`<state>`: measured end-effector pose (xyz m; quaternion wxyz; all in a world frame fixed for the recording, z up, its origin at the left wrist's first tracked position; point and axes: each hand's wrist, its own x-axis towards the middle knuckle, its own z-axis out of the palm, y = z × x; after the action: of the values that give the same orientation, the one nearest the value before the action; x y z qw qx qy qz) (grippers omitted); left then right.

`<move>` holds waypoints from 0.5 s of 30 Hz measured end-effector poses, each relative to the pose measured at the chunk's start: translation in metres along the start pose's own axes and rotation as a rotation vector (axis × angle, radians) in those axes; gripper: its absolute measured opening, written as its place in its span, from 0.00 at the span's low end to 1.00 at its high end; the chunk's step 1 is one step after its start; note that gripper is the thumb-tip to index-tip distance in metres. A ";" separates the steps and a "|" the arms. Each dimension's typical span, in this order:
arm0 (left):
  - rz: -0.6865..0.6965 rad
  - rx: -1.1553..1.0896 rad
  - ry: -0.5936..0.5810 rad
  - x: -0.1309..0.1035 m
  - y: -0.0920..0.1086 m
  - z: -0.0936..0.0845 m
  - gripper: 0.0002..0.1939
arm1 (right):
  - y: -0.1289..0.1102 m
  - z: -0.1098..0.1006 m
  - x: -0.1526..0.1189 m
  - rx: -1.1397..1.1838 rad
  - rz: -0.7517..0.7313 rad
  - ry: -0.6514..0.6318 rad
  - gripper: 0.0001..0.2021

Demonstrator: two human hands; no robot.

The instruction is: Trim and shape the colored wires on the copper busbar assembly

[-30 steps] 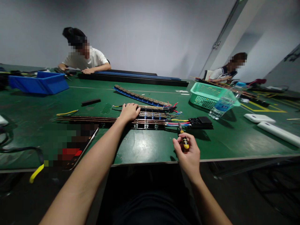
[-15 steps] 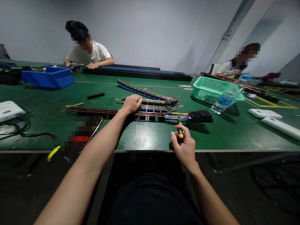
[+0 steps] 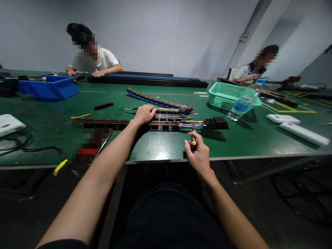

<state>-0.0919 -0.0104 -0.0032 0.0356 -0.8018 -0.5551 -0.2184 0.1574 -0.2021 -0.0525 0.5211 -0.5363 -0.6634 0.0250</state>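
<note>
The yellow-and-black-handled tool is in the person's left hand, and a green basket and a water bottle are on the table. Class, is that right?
Not quite. The head view shows the yellow-and-black-handled tool in the person's right hand, not the left hand. The green basket and the water bottle are on the table, as stated.

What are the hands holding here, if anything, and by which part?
The right hand holds a screwdriver by its yellow-and-black handle. The left hand lies over the copper-railed strips; whether it grips one cannot be told.
</note>
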 end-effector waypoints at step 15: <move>0.020 0.060 -0.037 -0.003 0.001 -0.006 0.20 | 0.006 0.000 0.002 0.237 0.176 -0.006 0.11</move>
<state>-0.0935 -0.0152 0.0014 0.0515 -0.8097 -0.5540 -0.1867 0.1620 -0.1981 -0.0543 0.5748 -0.5269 -0.6078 0.1503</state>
